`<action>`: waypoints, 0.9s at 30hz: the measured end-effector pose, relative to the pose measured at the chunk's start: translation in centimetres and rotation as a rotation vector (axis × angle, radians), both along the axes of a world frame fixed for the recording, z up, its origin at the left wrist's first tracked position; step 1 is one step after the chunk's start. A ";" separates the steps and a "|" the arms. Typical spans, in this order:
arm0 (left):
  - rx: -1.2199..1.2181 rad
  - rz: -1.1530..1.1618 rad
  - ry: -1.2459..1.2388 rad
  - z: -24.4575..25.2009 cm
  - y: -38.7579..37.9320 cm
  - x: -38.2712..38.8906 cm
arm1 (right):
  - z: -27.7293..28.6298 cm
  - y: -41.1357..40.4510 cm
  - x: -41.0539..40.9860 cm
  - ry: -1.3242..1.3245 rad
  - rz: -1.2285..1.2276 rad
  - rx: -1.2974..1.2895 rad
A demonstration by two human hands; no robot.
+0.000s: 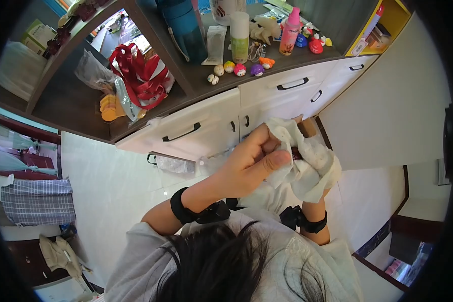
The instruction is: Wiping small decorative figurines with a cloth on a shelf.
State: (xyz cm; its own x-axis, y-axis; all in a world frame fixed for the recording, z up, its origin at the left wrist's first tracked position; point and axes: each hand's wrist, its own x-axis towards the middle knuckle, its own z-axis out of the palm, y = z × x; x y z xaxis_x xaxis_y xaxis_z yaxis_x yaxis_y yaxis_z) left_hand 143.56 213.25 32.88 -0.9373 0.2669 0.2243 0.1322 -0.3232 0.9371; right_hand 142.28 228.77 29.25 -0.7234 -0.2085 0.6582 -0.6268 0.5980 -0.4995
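Both my arms reach forward over the floor, in front of a cabinet. My left hand (255, 162) pinches one side of a crumpled white cloth (319, 166) between thumb and fingers. A small dark red object (296, 153) shows in a fold of the cloth; most of it is covered, so its kind is unclear. The cloth drapes over my right hand, of which little but the wrist (326, 193) can be seen. Its fingers are hidden, and the cloth bulges over them.
Ahead stands a cabinet with white drawers (188, 124) and a dark shelf (196, 85). The shelf bears a blue bottle (185, 34), a pink spray bottle (290, 34), a white-capped bottle (240, 37) and several small figurines (240, 70). Red ribbons (141, 75) lie in the left compartment.
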 end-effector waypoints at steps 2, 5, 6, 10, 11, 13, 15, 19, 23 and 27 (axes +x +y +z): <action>0.090 -0.012 -0.051 0.2 -0.2 -0.1 | -1.7 0.6 -0.7 -0.030 0.049 -0.107; -0.165 -0.119 -0.123 -0.1 -0.7 -0.1 | -2.9 1.7 -0.9 -0.134 0.085 -0.077; -0.172 -0.142 -0.150 -0.2 -0.6 -0.2 | -2.9 1.7 -1.0 -0.206 0.084 0.058; -0.162 -0.169 -0.124 -0.6 -0.4 -0.4 | 0.1 0.8 -1.1 -0.140 0.160 0.212; -0.161 -0.174 -0.125 -0.8 -0.4 -0.5 | 0.4 0.7 -1.1 -0.136 0.160 0.210; -0.270 -0.176 -0.082 -1.2 -0.6 -0.5 | 0.7 0.5 -0.9 -0.128 0.161 0.205; -0.159 -0.161 -0.149 -1.0 -0.1 -0.1 | 0.8 0.3 -0.7 -0.118 0.163 0.197; -0.019 -0.120 -0.312 -0.5 0.3 0.0 | 1.2 0.1 -0.6 -0.100 0.164 0.180; -0.179 -0.038 -0.023 -1.1 0.1 -0.4 | 2.1 0.0 -0.9 -0.036 0.185 0.206; -0.414 -0.032 0.180 -0.6 -0.2 -0.2 | 1.5 0.3 -0.3 -0.078 0.175 0.272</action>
State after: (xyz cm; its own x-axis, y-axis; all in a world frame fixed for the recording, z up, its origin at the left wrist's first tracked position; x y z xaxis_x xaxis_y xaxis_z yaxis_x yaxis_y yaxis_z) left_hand 143.32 213.02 32.24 -0.8828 0.3968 0.2513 0.3012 0.0677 0.9511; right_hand 141.96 229.05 30.76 -0.7073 -0.4944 0.5052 -0.6978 0.6025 -0.3874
